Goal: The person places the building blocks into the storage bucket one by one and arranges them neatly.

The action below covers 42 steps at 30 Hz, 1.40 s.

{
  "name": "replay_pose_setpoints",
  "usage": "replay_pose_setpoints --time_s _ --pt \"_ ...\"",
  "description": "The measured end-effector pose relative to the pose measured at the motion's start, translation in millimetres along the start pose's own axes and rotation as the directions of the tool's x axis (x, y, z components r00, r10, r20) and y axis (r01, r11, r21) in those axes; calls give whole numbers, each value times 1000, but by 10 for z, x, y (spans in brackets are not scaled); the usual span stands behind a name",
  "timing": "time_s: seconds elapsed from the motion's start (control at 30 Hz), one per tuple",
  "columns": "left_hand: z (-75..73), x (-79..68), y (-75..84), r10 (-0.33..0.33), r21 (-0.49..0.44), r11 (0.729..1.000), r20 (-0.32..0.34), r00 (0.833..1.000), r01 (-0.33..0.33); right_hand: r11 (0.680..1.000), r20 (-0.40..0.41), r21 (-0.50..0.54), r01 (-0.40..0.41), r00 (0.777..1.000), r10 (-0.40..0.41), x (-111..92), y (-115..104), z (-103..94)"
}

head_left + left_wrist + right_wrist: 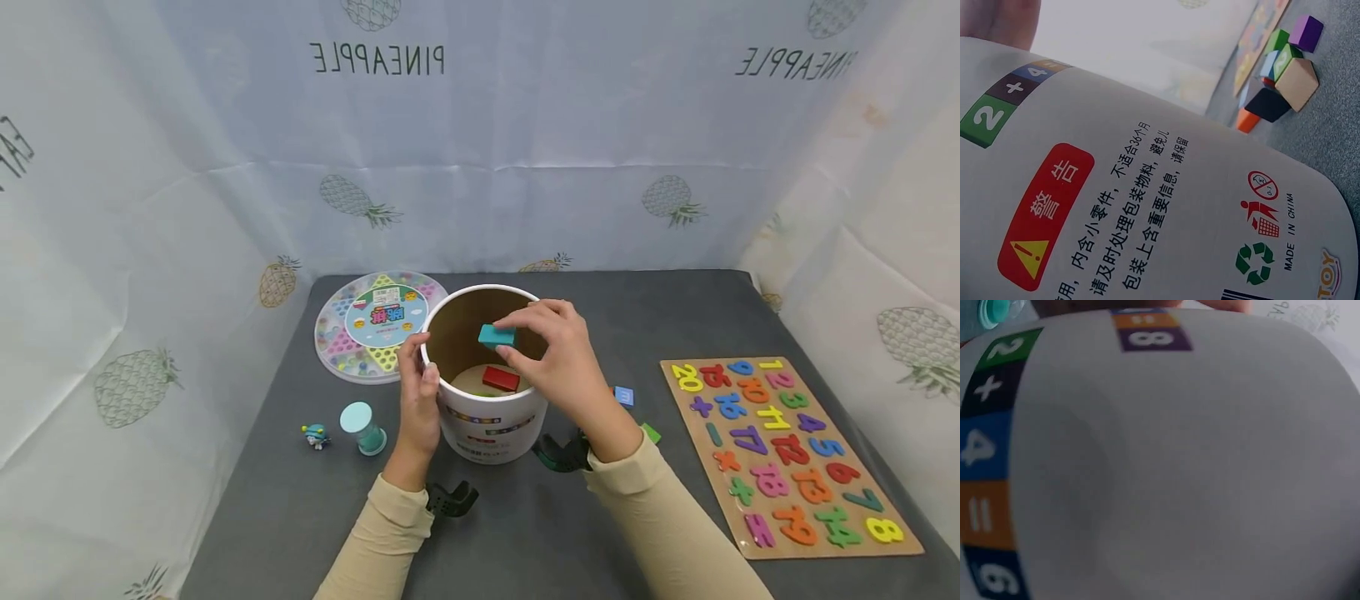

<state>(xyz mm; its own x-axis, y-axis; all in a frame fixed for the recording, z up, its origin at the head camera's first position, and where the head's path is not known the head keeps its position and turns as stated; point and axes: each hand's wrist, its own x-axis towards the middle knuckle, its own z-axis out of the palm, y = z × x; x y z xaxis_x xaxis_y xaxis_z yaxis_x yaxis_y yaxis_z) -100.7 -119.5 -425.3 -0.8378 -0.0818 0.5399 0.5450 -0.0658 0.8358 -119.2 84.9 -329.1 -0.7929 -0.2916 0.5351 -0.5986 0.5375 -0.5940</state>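
In the head view, the right hand (558, 354) pinches a teal block (491, 336) between thumb and fingers, at the centre of the frame, over the mouth of a white bucket (491, 433). The left hand (418, 404) grips the bucket's rim on its left side. A red block (501, 379) lies inside. Left of centre are an hourglass (363, 428), a small figurine (315, 436) and a round game board (381, 321); a number board (791, 551) fills the lower right. The left wrist view shows the bucket's printed wall, with loose blocks (1297, 84) at upper right. In the right wrist view, the wall fills most of the frame; fingers (1225, 305) show at the top edge, their grip impossible to tell there.
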Motion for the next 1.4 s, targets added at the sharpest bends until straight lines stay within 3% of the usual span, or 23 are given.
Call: replay_pose_setpoints --time_s 0.23,0.4,0.5,0.7,0.83,1.0,1.4 --pt "10 -8 -13 5 0 1000 -4 1000 -5 998 -152 -2 -69 986 68 -239 129 -162" --pt "-5 -8 -9 9 6 1000 -6 1000 -9 976 -187 -14 -217 960 211 -561 419 -320" --pt "-15 -8 -16 12 -3 1000 -4 1000 -12 936 -156 -31 -351 927 342 -831 651 -364" --pt "-10 7 -25 17 -11 1000 6 1000 -17 816 -88 -152 -558 830 551 -1393 1076 -405" --pt "-23 18 -34 9 -19 1000 -5 1000 -9 777 -12 -225 -588 799 601 -1614 1238 -428" --pt "-51 2 -32 -8 -17 1000 -24 1000 7 772 92 -239 -589 778 621 -1734 1300 -391" --pt "-39 -30 -42 3 -58 998 -3 1000 -3 751 1 -253 -610 776 631 -1771 1457 -331"
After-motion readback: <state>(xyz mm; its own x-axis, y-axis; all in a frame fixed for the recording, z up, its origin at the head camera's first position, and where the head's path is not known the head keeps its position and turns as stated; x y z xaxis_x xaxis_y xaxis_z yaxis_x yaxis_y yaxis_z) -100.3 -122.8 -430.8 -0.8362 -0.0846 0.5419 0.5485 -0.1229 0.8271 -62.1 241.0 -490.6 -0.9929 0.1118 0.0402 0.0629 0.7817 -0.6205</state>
